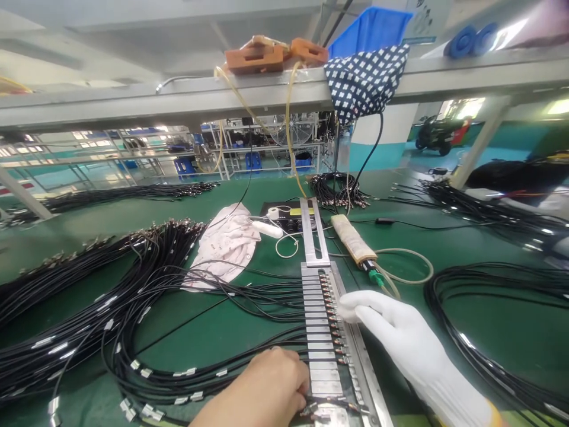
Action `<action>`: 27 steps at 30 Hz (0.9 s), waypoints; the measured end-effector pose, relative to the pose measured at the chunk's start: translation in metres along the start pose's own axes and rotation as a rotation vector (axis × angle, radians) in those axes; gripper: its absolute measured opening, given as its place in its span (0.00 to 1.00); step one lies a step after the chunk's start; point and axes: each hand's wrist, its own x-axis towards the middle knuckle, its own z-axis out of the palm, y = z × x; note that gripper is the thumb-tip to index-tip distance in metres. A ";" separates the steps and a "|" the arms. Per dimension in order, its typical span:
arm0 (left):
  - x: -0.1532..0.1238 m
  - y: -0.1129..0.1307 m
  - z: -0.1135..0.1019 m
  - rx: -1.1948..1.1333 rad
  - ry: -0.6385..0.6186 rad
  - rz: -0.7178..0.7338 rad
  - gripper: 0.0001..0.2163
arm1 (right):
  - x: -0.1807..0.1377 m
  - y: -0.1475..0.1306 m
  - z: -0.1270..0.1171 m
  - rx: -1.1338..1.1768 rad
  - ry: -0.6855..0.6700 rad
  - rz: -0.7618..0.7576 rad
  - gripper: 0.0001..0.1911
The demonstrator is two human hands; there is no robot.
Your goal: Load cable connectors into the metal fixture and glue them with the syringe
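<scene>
My left hand (271, 385), bare, is at the lower left side of a slotted metal fixture (322, 367). Its fingers are curled closed near loose cable ends at the fixture's bottom; what they grip is hidden. Several black cables (275, 341) lie across the fixture's slots, their metal-tipped ends (329, 302) lined up along its right side. In a white glove, my right hand (395, 332) reaches in from the right. Its fingers are stretched forward, with the tips beside the cable ends at mid-fixture, and nothing shows in them.
Cable bundles lie at left (102, 308) and right (462, 338) on the green table (191, 338). Behind the fixture are a pinkish cloth (229, 243), a black box (288, 219) and a wrapped handle tool (353, 237). A shelf beam (178, 101) crosses overhead, carrying a blue bin (368, 32).
</scene>
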 end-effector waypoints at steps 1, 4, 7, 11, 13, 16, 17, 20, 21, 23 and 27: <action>0.000 0.001 -0.001 -0.014 0.007 -0.007 0.11 | 0.000 0.000 0.000 0.003 0.003 0.001 0.15; 0.000 -0.003 -0.004 -0.088 0.055 -0.030 0.12 | 0.000 -0.002 -0.001 0.030 0.018 0.007 0.15; 0.002 -0.012 -0.006 -0.161 0.089 -0.028 0.11 | 0.000 -0.002 -0.002 0.055 0.023 0.013 0.15; 0.005 -0.011 -0.005 -0.136 0.114 -0.051 0.11 | 0.000 0.001 -0.002 0.016 0.021 -0.010 0.15; 0.005 -0.004 -0.004 -0.080 0.128 -0.088 0.11 | 0.000 0.003 -0.001 0.007 0.013 -0.021 0.15; 0.005 0.004 -0.005 -0.045 0.113 -0.121 0.11 | 0.000 0.004 -0.001 -0.005 0.012 -0.025 0.14; 0.005 0.005 -0.006 -0.048 0.093 -0.133 0.11 | 0.000 0.004 -0.001 -0.011 0.013 -0.023 0.14; 0.006 0.002 -0.008 -0.064 0.052 -0.164 0.10 | -0.001 0.005 0.000 -0.028 0.014 -0.007 0.14; 0.007 0.000 -0.008 -0.061 0.050 -0.165 0.09 | -0.002 0.005 0.000 -0.038 0.015 -0.004 0.14; 0.010 -0.003 -0.006 -0.044 0.054 -0.145 0.10 | -0.003 0.004 0.000 -0.068 0.021 -0.007 0.14; 0.015 -0.009 0.004 0.013 0.078 -0.086 0.11 | -0.003 0.003 0.000 -0.107 0.028 -0.022 0.14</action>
